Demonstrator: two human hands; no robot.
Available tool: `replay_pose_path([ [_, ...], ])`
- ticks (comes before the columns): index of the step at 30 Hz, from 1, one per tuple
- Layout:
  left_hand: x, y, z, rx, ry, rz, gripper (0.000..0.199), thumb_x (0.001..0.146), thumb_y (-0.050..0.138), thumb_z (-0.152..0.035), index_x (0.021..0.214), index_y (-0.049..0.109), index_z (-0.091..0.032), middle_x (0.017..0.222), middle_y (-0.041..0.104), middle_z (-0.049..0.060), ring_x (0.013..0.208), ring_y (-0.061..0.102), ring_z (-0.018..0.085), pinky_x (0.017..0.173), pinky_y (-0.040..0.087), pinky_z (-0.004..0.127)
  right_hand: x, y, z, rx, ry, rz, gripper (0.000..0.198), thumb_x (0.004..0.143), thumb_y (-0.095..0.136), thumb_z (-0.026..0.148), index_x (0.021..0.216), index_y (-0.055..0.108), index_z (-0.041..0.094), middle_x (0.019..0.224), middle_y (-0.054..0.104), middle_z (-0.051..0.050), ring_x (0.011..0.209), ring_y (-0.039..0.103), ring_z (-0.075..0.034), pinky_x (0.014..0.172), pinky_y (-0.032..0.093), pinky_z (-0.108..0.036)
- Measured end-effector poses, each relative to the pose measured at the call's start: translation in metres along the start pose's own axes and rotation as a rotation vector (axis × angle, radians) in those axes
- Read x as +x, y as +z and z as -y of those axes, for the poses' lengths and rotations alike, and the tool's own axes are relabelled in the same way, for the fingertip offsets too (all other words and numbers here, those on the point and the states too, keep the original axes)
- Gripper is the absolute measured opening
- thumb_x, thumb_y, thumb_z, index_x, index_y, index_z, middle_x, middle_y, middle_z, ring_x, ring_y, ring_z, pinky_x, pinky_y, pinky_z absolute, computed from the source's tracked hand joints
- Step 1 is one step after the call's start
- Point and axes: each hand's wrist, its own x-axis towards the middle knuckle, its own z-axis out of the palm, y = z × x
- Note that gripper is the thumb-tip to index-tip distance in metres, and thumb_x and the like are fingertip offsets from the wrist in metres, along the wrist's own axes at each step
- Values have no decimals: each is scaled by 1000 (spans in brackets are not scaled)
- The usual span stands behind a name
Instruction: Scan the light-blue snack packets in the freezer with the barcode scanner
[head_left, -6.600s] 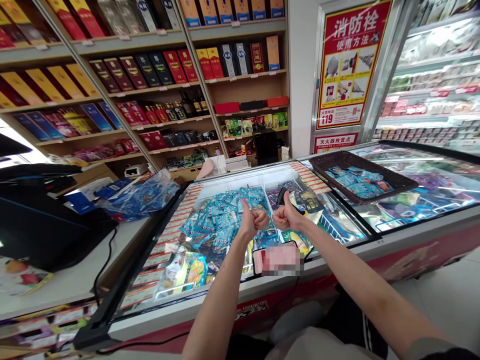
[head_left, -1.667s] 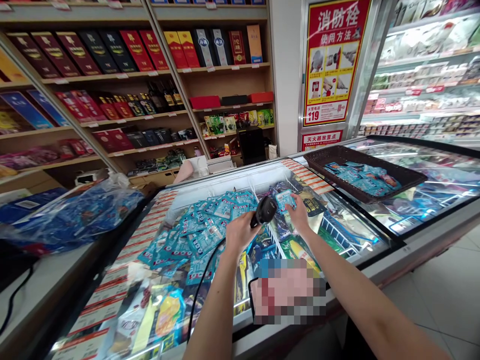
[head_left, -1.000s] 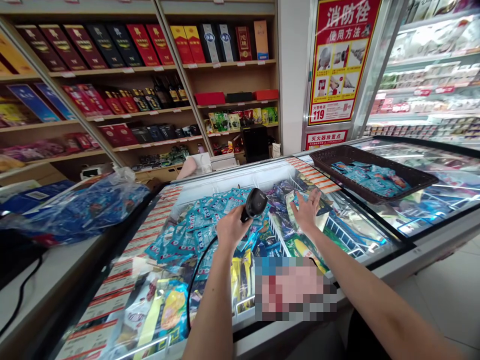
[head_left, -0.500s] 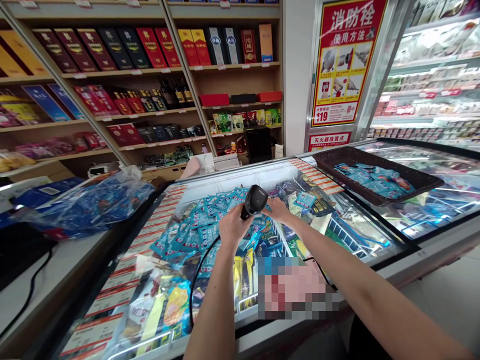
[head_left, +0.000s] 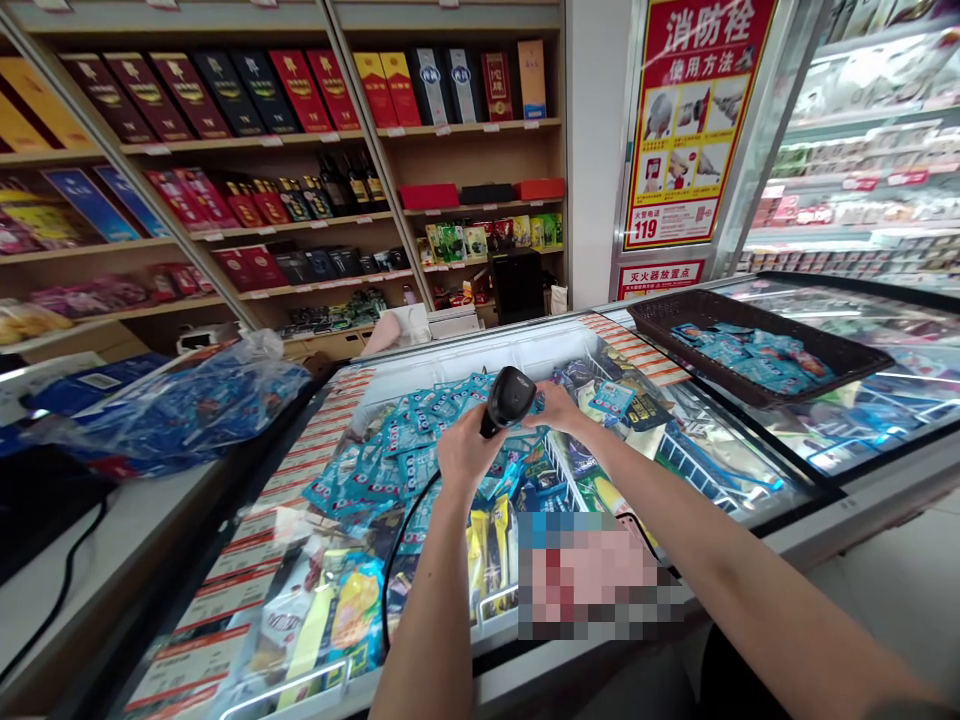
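My left hand (head_left: 463,450) is wrapped round the handle of a black barcode scanner (head_left: 511,398), its head turned away from me. A black cable (head_left: 390,565) runs down from it along my forearm. Just right of the scanner, my right hand (head_left: 559,408) is closed in a pinch on a small blue packet (head_left: 538,403), mostly hidden by the scanner and fingers. Many like blue packets (head_left: 409,440) lie spread over the chest freezer's glass below, and a single blue packet (head_left: 613,398) lies to the right.
A brown tray (head_left: 757,390) with several blue packets stands on the freezer at the right. Clear plastic bags (head_left: 202,400) of blue packets lie on the left counter (head_left: 127,540). A blurred-out pink item (head_left: 592,575) is at the front edge. Shelves (head_left: 472,130) of boxes stand behind.
My right hand has shifted slightly up, and a bit more blue shows at its fingertips beside the scanner. The left hand keeps its hold on the scanner almost unmoved.
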Motion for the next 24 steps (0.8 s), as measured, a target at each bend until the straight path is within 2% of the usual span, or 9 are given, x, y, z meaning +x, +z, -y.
replay_pose_path([
  [4, 0, -1, 0, 9, 21, 22, 35, 81, 50, -44, 110, 58, -27, 104, 68, 2, 87, 63, 20, 58, 37, 25, -8, -8, -2, 206, 93, -113, 51, 62, 68, 43, 103, 49, 20, 83, 59, 0, 72, 58, -16, 65, 48, -32],
  [6, 0, -1, -1, 24, 34, 33, 34, 81, 50, -43, 109, 59, -26, 102, 69, 2, 86, 63, 19, 57, 36, 25, -17, -20, -4, 302, 131, -156, 50, 69, 61, 44, 110, 45, 20, 79, 59, 1, 60, 57, -14, 55, 49, -30],
  [8, -1, -2, -4, 44, 50, 29, 33, 81, 50, -42, 108, 59, -26, 101, 69, 2, 86, 63, 20, 58, 36, 25, -29, -35, -8, 402, 151, -183, 51, 71, 59, 45, 114, 44, 22, 77, 60, 1, 55, 58, -14, 50, 49, -30],
  [9, -2, -1, -5, 53, 57, 30, 33, 81, 51, -41, 108, 59, -25, 101, 69, 2, 87, 63, 20, 59, 37, 25, -36, -42, -11, 561, 182, -204, 48, 69, 63, 43, 110, 49, 21, 75, 61, 0, 57, 61, -17, 52, 51, -32],
  [12, -4, 1, -12, 68, 101, 69, 32, 80, 52, -40, 108, 59, -26, 105, 68, 2, 88, 63, 20, 61, 39, 25, -56, -58, -21, 668, 199, -242, 36, 71, 61, 46, 96, 54, 20, 81, 64, -3, 66, 66, -19, 63, 56, -37],
  [15, -8, 3, -19, 72, 176, 114, 33, 80, 53, -38, 111, 58, -28, 108, 67, 1, 89, 64, 20, 63, 40, 25, -69, -63, -29, 751, 220, -274, 39, 72, 61, 46, 101, 53, 21, 88, 66, -3, 71, 68, -21, 67, 57, -39],
  [21, -11, 9, -27, 118, 213, 149, 34, 80, 53, -40, 112, 57, -28, 107, 67, 2, 86, 64, 20, 63, 41, 26, -74, -62, -32, 732, 202, -275, 46, 71, 64, 46, 108, 53, 22, 97, 66, -5, 77, 68, -23, 62, 58, -39],
  [24, -11, 10, -28, 128, 244, 156, 33, 81, 52, -42, 111, 57, -28, 105, 67, 1, 86, 64, 21, 62, 41, 26, -72, -61, -33, 639, 190, -329, 45, 71, 63, 46, 107, 55, 21, 92, 67, -6, 76, 67, -24, 57, 57, -36],
])
